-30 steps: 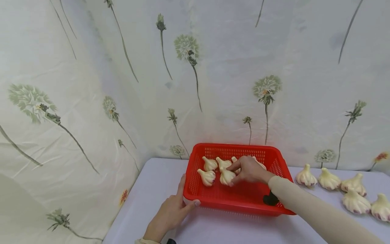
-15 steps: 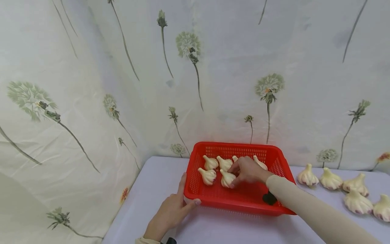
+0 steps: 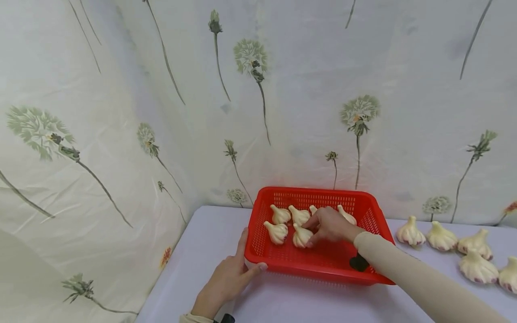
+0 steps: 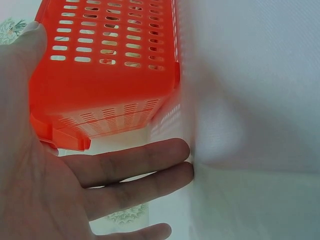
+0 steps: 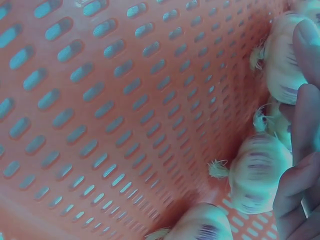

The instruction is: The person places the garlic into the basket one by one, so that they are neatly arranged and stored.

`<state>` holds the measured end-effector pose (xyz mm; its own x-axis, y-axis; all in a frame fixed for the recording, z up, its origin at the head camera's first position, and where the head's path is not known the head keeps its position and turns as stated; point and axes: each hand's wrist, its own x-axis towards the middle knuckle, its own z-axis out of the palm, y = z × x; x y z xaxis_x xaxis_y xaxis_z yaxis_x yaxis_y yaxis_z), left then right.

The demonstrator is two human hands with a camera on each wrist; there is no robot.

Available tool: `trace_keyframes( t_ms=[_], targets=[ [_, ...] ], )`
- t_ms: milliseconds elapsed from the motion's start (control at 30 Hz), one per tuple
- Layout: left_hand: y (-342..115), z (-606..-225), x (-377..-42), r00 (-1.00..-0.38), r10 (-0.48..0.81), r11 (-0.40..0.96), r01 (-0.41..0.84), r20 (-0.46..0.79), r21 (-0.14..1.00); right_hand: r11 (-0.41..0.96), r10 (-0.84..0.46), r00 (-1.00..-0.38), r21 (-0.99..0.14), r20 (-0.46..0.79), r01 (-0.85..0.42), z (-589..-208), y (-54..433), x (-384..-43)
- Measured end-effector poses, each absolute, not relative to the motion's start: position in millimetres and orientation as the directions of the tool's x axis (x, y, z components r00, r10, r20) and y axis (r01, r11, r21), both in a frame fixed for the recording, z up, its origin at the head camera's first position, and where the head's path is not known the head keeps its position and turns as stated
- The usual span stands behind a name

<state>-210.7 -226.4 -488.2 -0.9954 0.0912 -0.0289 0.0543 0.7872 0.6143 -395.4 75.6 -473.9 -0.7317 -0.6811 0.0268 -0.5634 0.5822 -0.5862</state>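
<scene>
My right hand (image 3: 331, 225) is inside the red plastic basket (image 3: 311, 270), its thumb and fingers pinching the side of a garlic bulb (image 3: 300, 236) in the front row. Left of it lies another garlic bulb (image 3: 276, 233), with several more along the back, partly behind the hand. In the right wrist view, the thumb (image 5: 307, 37) presses against a bulb (image 5: 282, 62). At the basket's front left corner, my left hand (image 3: 226, 278) rests with the thumb on the front and the index finger along the left side. Its other fingers (image 4: 140, 192) extend straight beneath the rim.
Several garlic bulbs (image 3: 442, 236) sit on the white table (image 3: 194, 251) to the right of the basket. A flower-printed cloth (image 3: 299, 112) hangs behind and left of the table. The basket's back stands close to it.
The pinched garlic bulb has settled slightly lower in the basket, and more of its neck shows as my right index finger draws back a little. My left hand stays at the corner.
</scene>
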Motion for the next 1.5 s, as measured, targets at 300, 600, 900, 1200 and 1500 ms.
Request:
trace_keyframes(
  t_ms=[300, 600, 900, 1200, 1500],
  targets=[
    [-226.4, -490.5, -212.8, -0.996, 0.088, 0.796, 0.059, -0.019, 0.602, 0.554, -0.699, -0.712, -0.576, 0.07, -0.601, -474.5, 77.4, -395.3],
    [-225.9, -491.6, -213.4, -0.996, 0.08, 0.791, 0.041, -0.038, 0.611, 0.565, -0.684, -0.727, -0.59, 0.058, -0.578, -474.2, 77.9, -395.1],
    [-224.7, -490.6, -213.1, -0.996, 0.078, 0.795, 0.037, -0.041, 0.606, 0.56, -0.689, -0.723, -0.594, 0.052, -0.577, -475.3, 77.9, -395.4],
    [-223.6, -488.9, -213.3, -0.996, 0.077, 0.797, 0.037, -0.041, 0.603, 0.568, -0.683, -0.728, -0.584, 0.059, -0.58, -473.4, 77.0, -396.9],
    [-223.3, -489.9, -213.2, -0.996, 0.078, 0.801, 0.036, -0.044, 0.598, 0.582, -0.666, -0.746, -0.604, 0.031, -0.545, -472.2, 74.6, -394.8]
  ],
)
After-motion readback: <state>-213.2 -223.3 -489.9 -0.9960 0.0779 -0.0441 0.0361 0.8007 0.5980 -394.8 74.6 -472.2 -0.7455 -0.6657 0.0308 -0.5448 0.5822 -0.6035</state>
